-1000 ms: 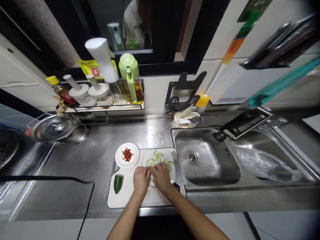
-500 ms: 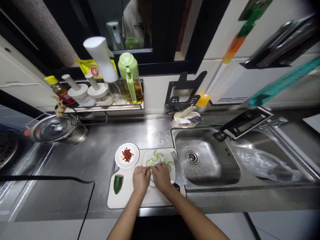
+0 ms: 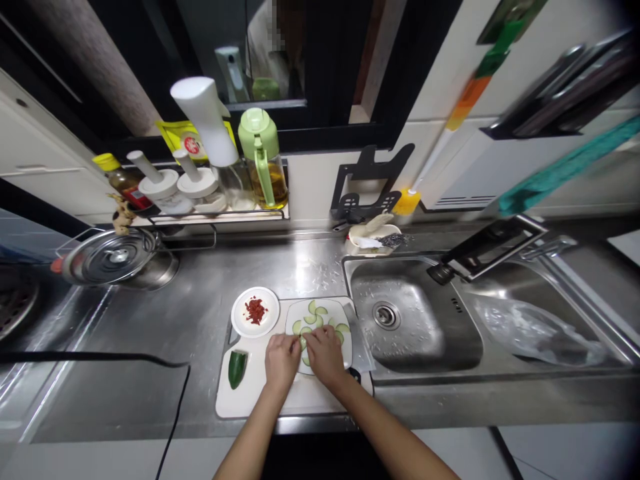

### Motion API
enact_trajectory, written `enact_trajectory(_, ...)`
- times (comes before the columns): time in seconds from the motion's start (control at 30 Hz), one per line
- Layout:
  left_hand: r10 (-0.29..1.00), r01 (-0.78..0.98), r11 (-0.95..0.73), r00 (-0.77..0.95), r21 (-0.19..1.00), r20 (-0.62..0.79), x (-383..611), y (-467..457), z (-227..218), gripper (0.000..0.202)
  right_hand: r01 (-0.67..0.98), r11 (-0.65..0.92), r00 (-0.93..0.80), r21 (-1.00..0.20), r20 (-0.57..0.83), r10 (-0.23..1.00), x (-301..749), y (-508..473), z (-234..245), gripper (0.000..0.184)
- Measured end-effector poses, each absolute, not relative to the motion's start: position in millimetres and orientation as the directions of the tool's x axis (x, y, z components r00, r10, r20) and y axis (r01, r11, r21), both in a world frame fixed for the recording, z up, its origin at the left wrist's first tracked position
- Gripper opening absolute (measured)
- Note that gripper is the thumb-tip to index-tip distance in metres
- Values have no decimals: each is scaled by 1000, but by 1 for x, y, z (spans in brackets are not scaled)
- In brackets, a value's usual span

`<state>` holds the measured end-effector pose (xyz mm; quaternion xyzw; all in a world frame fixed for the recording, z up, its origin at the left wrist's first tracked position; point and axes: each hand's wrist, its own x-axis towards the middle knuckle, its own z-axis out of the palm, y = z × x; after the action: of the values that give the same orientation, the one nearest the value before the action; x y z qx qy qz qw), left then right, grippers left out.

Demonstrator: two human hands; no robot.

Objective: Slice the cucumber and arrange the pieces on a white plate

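Half-moon cucumber slices (image 3: 317,311) lie in curved groups on a white square plate (image 3: 345,357). Over the plate's left part my right hand (image 3: 325,357) is closed, its fingertips at a pale green slice. Close against it, my left hand (image 3: 281,362) is also closed at the plate's left edge; what its fingers hold is hidden. Beneath the plate is a white cutting board (image 3: 255,400). A dark green cucumber piece (image 3: 237,369) lies on its left side. A round white dish (image 3: 240,324) with chopped red pieces (image 3: 255,311) rests at the board's upper left corner.
Right of the board is a steel sink (image 3: 420,317) with a faucet (image 3: 480,250); a clear plastic bag (image 3: 535,330) lies farther right. A knife's dark handle (image 3: 355,375) shows beside the plate. Behind stand an oil bottle (image 3: 263,163) and jars; a lidded pot (image 3: 117,260) sits left.
My fingertips have shifted very slightly over the plate, and a bit more of the slice by them shows. The whole view has moved a little; the plate, dish and cucumber piece stay put.
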<state>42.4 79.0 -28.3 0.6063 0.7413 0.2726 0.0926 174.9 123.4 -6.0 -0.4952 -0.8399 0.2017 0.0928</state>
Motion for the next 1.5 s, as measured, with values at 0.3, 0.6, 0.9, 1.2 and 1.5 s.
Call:
enact_trajectory(0.3,915,819,179,-343,545,215,6,74,-15,19,801,403,-463,-443,-30,886,181,124,8,22)
enact_trajectory(0.6,878,805,454,-478,382,-34,-71,82,-13,30,832,365,-427,-417,-61,902,194,119,10,21)
enact_trajectory(0.9,871,792,487,-471,369,-140,-79,93,-22,26,845,350,-415,-404,-84,906,196,116,17,22)
enact_trajectory(1.2,885,782,464,-429,417,-179,-87,96,-20,22,856,345,-408,-384,-92,908,196,114,15,20)
enact_trajectory(1.5,872,752,489,-430,442,-234,-89,98,-15,16,853,349,-410,-387,-84,908,197,114,18,21)
